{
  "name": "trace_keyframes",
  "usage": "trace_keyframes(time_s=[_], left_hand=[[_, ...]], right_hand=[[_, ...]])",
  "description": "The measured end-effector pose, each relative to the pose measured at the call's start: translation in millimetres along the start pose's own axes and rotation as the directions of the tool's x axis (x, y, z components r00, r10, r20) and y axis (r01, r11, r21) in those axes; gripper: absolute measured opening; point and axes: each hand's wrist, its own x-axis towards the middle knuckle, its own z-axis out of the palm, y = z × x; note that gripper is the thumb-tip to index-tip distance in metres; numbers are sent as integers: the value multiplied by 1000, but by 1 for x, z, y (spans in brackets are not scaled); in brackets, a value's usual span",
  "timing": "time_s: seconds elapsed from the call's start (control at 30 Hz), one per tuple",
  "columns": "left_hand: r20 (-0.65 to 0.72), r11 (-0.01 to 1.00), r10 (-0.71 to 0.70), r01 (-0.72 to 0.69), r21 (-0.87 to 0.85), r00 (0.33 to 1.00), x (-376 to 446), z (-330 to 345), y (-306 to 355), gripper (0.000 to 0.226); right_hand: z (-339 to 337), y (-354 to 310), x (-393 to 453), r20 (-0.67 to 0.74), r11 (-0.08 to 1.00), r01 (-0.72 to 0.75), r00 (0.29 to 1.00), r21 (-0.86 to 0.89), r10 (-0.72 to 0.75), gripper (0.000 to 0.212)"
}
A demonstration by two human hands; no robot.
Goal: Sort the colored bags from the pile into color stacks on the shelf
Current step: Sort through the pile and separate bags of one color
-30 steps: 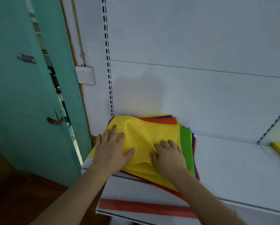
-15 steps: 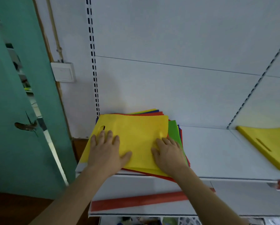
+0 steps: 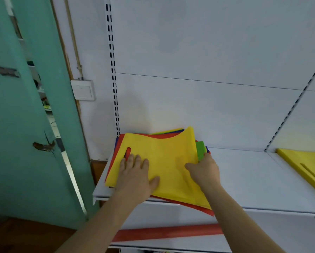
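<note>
While our left hand [image 3: 136, 177] lies flat on the yellow bag [image 3: 164, 161], our right hand [image 3: 205, 169] pinches its edge beside the green bag [image 3: 200, 149].

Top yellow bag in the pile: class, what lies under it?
Under the top yellow bag, edges of red, green, blue and another yellow bag show. How many bags, and their order, is covered.

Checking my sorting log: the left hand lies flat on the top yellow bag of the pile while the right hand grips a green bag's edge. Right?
Not quite. In the head view the right hand grips the right edge of the same top yellow bag, not the green bag beneath. The left hand does lie flat on it.
</note>
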Motion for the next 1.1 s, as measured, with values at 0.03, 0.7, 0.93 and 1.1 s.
trace_keyframes(time_s=[0.03,0.7,0.93,1.1], left_hand=[[4,1000,4,-4,-13,1000,0,-1,2,90],[-212,317,-371,-92,-944,904,46,-53,-7,21],[-411,372,-240,-307,-876,880,54,-46,60,20],[-432,338,-108,-376,-863,895,47,-45,141,32]], right_hand=[[-1,1,2,-2,999,24,1000,-39,-24,23],[-75,62,-3,-457,885,396,852,245,-255,21],[-120,110,-30,-535,941,324,814,96,-226,24],[-168,164,-55,-576,976,205,807,69,-129,51]])
